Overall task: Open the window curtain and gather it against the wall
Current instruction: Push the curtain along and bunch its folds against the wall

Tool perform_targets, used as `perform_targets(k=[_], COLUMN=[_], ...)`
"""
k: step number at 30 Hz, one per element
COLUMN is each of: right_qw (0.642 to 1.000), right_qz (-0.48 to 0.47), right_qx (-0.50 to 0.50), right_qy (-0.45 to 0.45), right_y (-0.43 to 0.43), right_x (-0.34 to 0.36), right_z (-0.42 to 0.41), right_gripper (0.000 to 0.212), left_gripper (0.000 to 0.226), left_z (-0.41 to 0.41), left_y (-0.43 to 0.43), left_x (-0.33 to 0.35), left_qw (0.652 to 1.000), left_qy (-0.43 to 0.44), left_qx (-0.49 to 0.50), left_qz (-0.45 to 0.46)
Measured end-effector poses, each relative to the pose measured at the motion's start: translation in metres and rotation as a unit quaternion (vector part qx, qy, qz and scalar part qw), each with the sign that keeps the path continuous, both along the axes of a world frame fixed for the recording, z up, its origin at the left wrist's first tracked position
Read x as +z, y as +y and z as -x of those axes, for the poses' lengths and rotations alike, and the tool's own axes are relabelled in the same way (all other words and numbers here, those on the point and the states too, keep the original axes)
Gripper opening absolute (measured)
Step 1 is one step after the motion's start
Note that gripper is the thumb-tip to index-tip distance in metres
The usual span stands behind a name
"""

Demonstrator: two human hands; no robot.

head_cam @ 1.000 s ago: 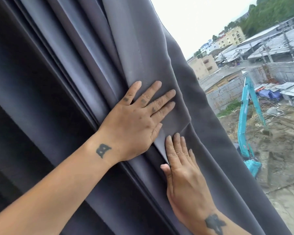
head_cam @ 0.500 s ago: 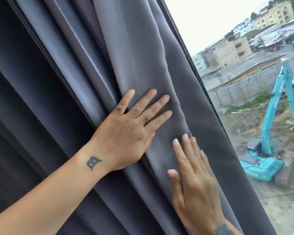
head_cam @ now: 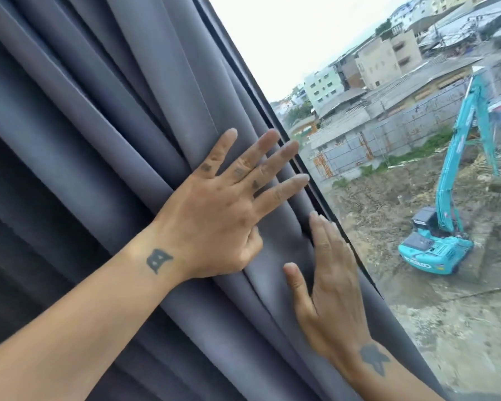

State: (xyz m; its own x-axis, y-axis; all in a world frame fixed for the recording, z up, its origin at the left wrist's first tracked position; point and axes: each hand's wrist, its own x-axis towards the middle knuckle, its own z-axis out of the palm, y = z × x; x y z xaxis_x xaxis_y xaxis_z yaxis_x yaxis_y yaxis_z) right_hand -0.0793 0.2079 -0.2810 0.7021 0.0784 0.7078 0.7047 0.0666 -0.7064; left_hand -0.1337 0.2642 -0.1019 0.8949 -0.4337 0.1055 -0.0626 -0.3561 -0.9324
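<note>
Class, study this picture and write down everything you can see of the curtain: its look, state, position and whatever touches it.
The curtain is grey-purple, smooth, matt fabric that looks thick. It hangs bunched into many long folds, filling the picture's left and baring the window on the right. A stitched hem runs down one fold. The left hand lies flat on the folds, fingers spread. The right hand presses flat, lower down, at its window-side edge. Neither hand clenches the cloth.
</note>
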Motion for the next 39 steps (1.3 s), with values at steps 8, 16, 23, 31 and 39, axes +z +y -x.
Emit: perform_targets(k=[8,16,23,31,39], right_qw=[0.998,0.998,0.998,0.998,0.997], right_qz=[0.013,0.024,0.027,0.032,0.054], right_qx=[0.043,0.036,0.035,0.041,0.055], right_qy=[-0.033,-0.046,-0.052,-0.02,0.004], right_y=[0.026,0.07,0.109,0.158,0.213], right_x=[-0.011,-0.01,-0.005,-0.011,-0.018], right_z=[0.04,0.067,0.084,0.104,0.124], right_gripper=[0.067,0.077,0.087,0.093,0.097], left_gripper=[0.055,0.057,0.069,0.062,0.062], left_z=[-0.004,0.03,0.053,0.081,0.109], left_y=[0.01,0.059,0.092,0.145,0.197], left_x=[0.001,-0.006,-0.007,-0.01,-0.01], left_qw=[0.999,0.997,0.987,0.984,0.982], left_qy=[0.031,0.036,0.022,0.028,0.026], left_qx=[0.039,0.057,0.133,0.165,0.178], left_qz=[0.0,-0.045,-0.09,-0.06,-0.059])
